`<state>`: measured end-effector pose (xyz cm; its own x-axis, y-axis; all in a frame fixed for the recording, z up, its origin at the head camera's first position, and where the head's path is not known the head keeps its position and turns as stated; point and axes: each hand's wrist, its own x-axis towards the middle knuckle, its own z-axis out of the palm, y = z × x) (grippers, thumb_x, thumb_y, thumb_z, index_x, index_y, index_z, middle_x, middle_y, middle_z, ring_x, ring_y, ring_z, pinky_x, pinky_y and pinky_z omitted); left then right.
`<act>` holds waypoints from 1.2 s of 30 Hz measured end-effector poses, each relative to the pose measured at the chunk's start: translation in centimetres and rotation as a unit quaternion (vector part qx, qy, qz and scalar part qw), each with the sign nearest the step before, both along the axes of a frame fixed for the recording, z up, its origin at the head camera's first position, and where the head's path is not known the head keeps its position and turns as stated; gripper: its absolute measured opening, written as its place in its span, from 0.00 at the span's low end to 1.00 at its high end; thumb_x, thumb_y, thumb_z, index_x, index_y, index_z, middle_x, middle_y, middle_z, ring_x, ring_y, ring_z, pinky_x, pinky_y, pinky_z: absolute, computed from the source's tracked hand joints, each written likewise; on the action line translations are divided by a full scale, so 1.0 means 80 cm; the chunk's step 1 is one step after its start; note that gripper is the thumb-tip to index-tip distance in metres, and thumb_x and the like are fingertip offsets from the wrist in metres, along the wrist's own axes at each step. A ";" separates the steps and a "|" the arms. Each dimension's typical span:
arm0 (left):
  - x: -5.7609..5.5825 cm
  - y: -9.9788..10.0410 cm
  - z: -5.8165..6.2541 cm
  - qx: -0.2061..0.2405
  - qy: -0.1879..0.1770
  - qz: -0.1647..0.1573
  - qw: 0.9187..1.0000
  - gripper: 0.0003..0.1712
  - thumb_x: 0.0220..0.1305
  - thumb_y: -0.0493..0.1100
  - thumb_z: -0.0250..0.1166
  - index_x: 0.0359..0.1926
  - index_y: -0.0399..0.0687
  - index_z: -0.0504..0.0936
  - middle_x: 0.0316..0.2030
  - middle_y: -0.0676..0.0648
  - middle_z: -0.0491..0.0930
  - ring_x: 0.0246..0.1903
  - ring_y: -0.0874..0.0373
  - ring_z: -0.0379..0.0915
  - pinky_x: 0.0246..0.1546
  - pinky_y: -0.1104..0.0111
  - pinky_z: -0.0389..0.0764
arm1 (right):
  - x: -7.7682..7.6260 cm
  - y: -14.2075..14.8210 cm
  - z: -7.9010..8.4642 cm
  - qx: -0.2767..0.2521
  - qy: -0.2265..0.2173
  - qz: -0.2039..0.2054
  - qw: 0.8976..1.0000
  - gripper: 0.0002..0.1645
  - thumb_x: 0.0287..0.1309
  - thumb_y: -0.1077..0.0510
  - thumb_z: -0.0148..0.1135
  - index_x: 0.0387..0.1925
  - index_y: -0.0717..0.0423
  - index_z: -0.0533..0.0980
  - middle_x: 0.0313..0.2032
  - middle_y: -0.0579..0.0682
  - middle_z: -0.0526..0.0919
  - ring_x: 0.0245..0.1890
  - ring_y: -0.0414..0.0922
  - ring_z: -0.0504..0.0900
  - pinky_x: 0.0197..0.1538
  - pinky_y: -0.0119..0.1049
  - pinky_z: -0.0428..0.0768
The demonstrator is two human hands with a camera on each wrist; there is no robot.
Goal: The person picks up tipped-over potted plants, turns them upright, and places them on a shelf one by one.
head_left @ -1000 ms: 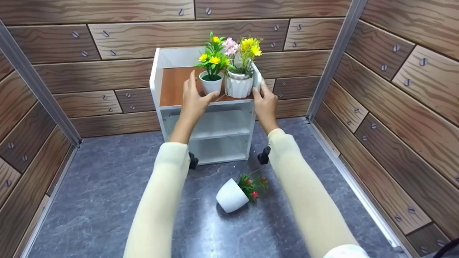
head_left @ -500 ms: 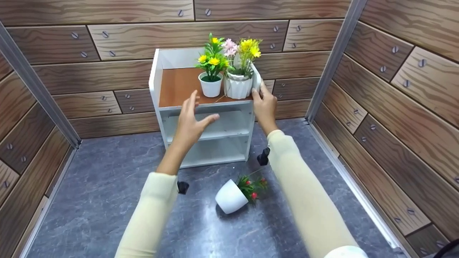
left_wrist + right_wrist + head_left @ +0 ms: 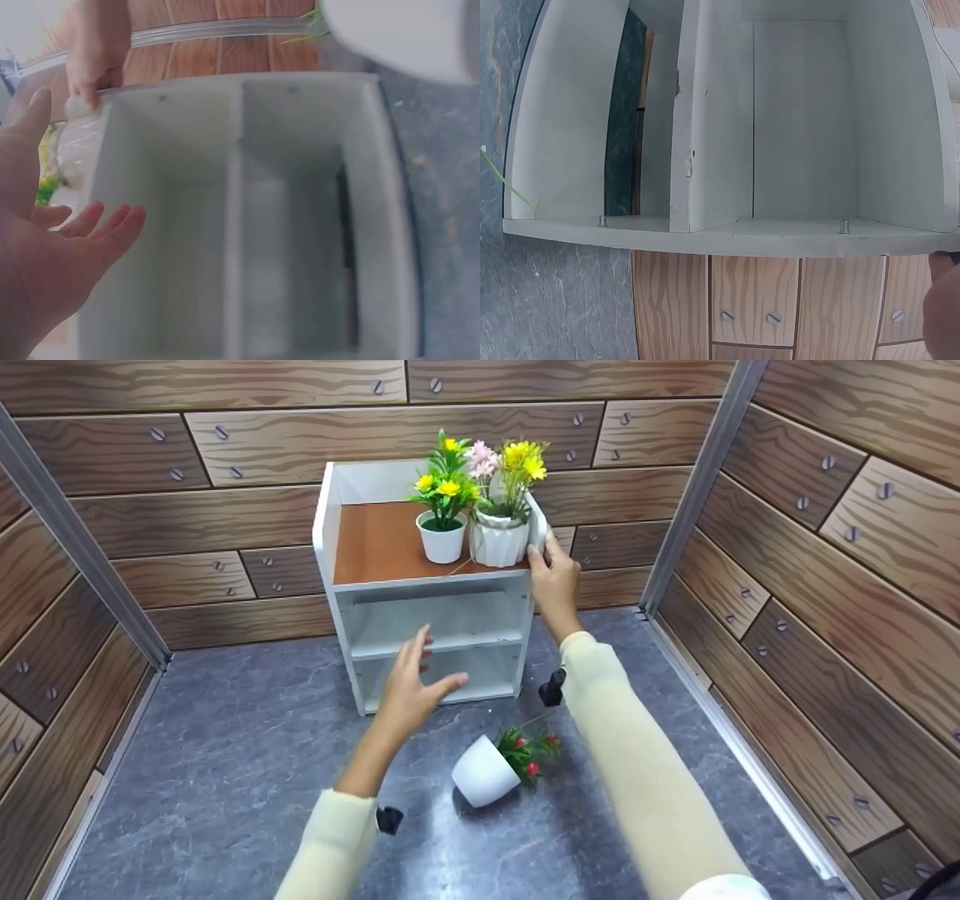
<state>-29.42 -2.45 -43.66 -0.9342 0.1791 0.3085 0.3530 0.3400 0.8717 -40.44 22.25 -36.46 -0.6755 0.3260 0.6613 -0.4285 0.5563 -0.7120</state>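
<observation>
My left hand (image 3: 411, 694) hangs in the air before the small white shelf unit (image 3: 436, 646), fingers apart and thumb out, holding nothing. In the left wrist view the same hand (image 3: 56, 262) is beside the unit's two compartments. My right hand (image 3: 555, 585) grips the front edge of the unit's right side panel (image 3: 537, 526). On the brown top stand a white pot with yellow flowers (image 3: 442, 540) and a ribbed white pot with pink and yellow flowers (image 3: 498, 540). A white pot with red flowers (image 3: 484, 771) lies tipped on the floor.
Wood-patterned walls (image 3: 247, 442) close in the back and both sides. The grey marbled floor (image 3: 225, 735) runs around the unit. A metal strip (image 3: 750, 742) edges the floor on the right.
My left hand has left the pot with yellow flowers and come down toward me, in front of the lower compartments. My right hand keeps its grip on the side panel.
</observation>
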 end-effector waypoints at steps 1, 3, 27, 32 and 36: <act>0.003 0.000 -0.008 0.002 -0.002 -0.001 1.000 0.61 0.51 0.60 0.77 0.79 0.51 0.55 0.68 0.44 0.67 0.64 0.45 0.69 0.65 0.52 0.73 | 0.000 0.000 0.000 -0.001 0.000 0.001 1.000 0.28 0.68 0.57 0.62 0.67 0.59 0.73 0.56 0.62 0.81 0.59 0.51 0.81 0.62 0.43 0.78; 0.008 0.001 -0.023 0.002 -0.013 -0.003 1.000 0.61 0.51 0.61 0.77 0.79 0.51 0.54 0.68 0.44 0.67 0.64 0.45 0.68 0.65 0.52 0.73 | 0.000 0.001 0.000 0.002 0.000 0.002 1.000 0.28 0.68 0.57 0.62 0.68 0.58 0.72 0.56 0.61 0.82 0.59 0.51 0.82 0.62 0.43 0.78; 0.070 0.022 -0.157 -0.041 -0.073 -0.044 0.996 0.59 0.51 0.61 0.77 0.78 0.48 0.57 0.72 0.36 0.63 0.69 0.37 0.63 0.67 0.40 0.66 | 0.001 0.001 0.001 0.004 -0.004 0.002 1.000 0.28 0.68 0.58 0.62 0.67 0.59 0.72 0.56 0.62 0.82 0.57 0.51 0.83 0.60 0.44 0.79; 0.074 0.030 -0.174 -0.055 -0.093 -0.049 0.993 0.59 0.51 0.61 0.77 0.77 0.44 0.59 0.72 0.35 0.62 0.70 0.34 0.60 0.67 0.39 0.65 | 0.001 0.001 0.001 -0.004 0.000 0.010 1.000 0.28 0.68 0.59 0.61 0.68 0.60 0.72 0.57 0.61 0.81 0.59 0.50 0.82 0.61 0.43 0.79; 0.077 0.038 -0.183 -0.073 -0.109 -0.050 0.990 0.60 0.52 0.61 0.77 0.77 0.42 0.58 0.71 0.35 0.63 0.69 0.36 0.62 0.65 0.41 0.68 | 0.001 0.001 0.000 -0.010 -0.003 0.021 1.000 0.28 0.69 0.59 0.61 0.68 0.59 0.71 0.59 0.61 0.80 0.61 0.49 0.80 0.63 0.41 0.77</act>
